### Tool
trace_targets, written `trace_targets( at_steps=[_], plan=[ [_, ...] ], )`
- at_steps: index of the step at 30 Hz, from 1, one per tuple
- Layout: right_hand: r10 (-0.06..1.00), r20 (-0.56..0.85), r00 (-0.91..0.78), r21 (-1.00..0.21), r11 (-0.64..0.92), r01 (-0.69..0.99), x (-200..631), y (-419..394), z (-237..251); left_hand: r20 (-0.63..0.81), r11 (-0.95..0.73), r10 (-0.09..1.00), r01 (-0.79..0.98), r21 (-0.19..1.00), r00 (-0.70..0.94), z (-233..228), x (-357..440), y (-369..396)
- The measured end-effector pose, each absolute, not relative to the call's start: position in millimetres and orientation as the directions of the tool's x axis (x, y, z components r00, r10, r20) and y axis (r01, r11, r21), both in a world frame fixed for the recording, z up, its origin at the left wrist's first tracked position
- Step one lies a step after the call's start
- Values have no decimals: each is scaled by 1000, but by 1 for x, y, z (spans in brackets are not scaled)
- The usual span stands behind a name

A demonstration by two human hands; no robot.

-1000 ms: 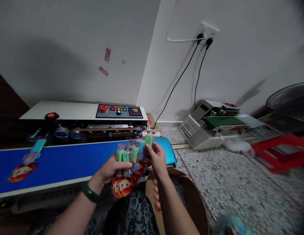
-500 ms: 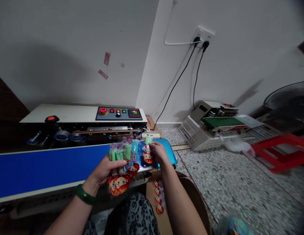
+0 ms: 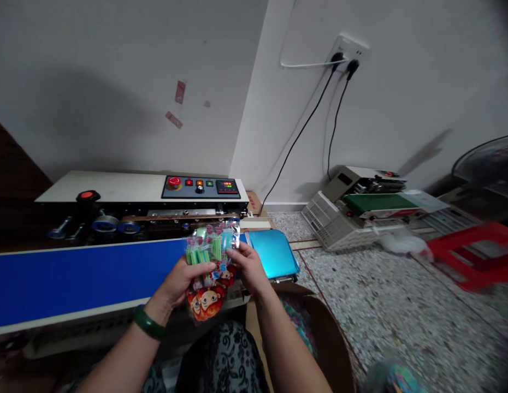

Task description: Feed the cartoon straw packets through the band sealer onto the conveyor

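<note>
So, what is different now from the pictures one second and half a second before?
The right hand has come back from the blue conveyor belt to the fanned stack of clear cartoon-printed packets of green sticks. The single packet it laid down half a second ago is no longer seen. The left hand keeps its grip on the stack; the white sealing machine stayed.

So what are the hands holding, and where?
Both hold a fan of packets: left hand around its middle, right hand at its right edge.
</note>
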State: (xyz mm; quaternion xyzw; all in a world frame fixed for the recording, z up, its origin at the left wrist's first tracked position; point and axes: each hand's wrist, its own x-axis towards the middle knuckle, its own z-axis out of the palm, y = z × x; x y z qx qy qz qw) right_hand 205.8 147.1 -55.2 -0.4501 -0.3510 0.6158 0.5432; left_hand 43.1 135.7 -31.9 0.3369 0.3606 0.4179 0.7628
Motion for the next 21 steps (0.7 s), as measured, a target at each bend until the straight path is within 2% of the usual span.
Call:
trace_targets(
  at_steps=[4,6,10,13,15,18,21],
  plan=[
    [917,-215,336,-920,-75,-384,224,153,-63,-289,409,898,-388,826,332,-32,43,136],
    [889,-263,374,-929,-129,-348,241,162,-64,-314,410,904,-381,829,290,-33,41,136],
    [902,-369,226,-914,-308,-265,257,184,-62,-329,403,911,-376,834,247,-33,40,139],
    [916,-371,152,-914,-331,-233,252,199,-61,-321,386,920,-375,843,225,-33,42,141],
    [923,-343,176,-928,-304,-216,244,202,-59,-307,365,929,-386,847,205,-32,44,142],
    [951,-219,220,-966,-179,-187,230,191,-52,-291,340,940,-402,850,179,-33,45,143],
    [998,-66,5,-983,-64,-170,212,165,-44,-282,332,942,-386,861,181,-36,46,143]
  ],
)
